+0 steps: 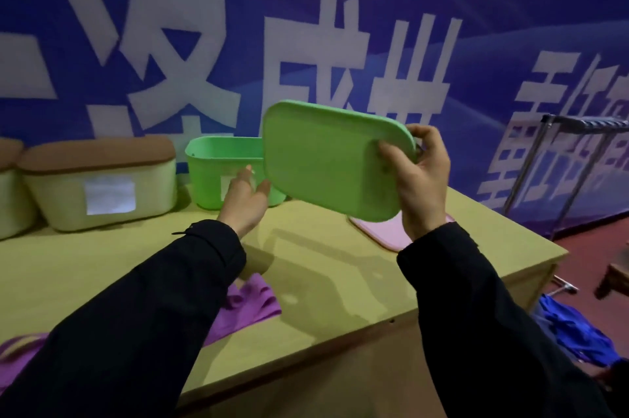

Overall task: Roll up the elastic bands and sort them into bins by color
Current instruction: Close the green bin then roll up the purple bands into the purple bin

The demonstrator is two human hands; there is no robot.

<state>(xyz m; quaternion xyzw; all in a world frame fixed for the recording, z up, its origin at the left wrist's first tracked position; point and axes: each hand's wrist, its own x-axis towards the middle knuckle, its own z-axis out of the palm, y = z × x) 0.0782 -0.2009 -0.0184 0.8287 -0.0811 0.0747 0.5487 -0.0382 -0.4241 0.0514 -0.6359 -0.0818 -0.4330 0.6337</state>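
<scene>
A cream bin with a brown lid (98, 184) sits far left on the desk (340, 281), and purple bands (245, 307) lie near my left sleeve. My left hand (243, 203) is open, fingers straight, just in front of the open green bin (218, 162). My right hand (420, 175) pinches the green lid (330, 162) in the air, above a pink lid (384, 230).
</scene>
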